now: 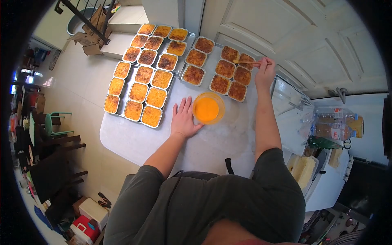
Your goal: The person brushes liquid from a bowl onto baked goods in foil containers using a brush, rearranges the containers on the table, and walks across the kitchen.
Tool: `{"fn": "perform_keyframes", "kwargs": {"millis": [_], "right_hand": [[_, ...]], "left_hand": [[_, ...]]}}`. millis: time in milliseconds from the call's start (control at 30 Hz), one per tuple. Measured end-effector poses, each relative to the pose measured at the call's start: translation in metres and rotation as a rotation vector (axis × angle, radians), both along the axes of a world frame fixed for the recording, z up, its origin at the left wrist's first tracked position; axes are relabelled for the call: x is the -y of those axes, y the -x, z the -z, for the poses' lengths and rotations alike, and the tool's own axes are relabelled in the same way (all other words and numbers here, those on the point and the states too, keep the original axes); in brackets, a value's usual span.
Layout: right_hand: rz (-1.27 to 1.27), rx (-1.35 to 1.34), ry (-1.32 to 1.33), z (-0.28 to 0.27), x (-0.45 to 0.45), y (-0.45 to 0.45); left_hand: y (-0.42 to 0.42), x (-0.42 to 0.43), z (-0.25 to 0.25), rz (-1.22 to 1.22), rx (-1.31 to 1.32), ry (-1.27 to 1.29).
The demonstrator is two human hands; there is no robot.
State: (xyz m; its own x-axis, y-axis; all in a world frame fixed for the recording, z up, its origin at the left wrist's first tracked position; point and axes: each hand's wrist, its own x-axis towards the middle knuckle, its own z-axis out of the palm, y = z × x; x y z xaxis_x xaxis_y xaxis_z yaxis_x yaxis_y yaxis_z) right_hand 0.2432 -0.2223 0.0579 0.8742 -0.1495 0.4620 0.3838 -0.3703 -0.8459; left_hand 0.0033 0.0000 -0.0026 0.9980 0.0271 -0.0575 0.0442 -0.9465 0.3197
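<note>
My right hand (264,70) is closed round the handle of a pastry brush (247,62). The brush's yellowish tip is over the back of a group of browned foil-tray bakes, between two trays (230,53) at the far right of the table. Flat on the white table (196,149), fingers spread, rests my left hand (184,121). Close beside it stands a clear round bowl (221,114) of orange-yellow liquid (206,109). Several more browned trays (193,75) sit in a column left of the brushed group.
Metal baking sheets (130,87) hold rows of orange-topped foil trays on the table's left. A panelled door (286,32) is behind the table. To the right lie plastic bottles (335,130) and a pale container (303,171). A green stool (51,122) stands on the floor at left.
</note>
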Motion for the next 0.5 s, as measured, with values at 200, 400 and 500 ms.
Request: {"fn": "perform_keyframes", "kwargs": {"millis": [200, 400, 500], "right_hand": [[-0.085, -0.071, -0.13, 0.0, 0.0, -0.007], [-0.091, -0.101, -0.267, -0.001, 0.014, -0.016], [-0.137, -0.096, -0.3, 0.004, 0.006, -0.021]], "left_hand": [[0.0, 0.001, -0.001, 0.001, 0.0, -0.006], [0.0, 0.002, 0.002, -0.01, 0.017, 0.001], [-0.001, 0.002, -0.001, -0.004, 0.008, -0.005]]}}
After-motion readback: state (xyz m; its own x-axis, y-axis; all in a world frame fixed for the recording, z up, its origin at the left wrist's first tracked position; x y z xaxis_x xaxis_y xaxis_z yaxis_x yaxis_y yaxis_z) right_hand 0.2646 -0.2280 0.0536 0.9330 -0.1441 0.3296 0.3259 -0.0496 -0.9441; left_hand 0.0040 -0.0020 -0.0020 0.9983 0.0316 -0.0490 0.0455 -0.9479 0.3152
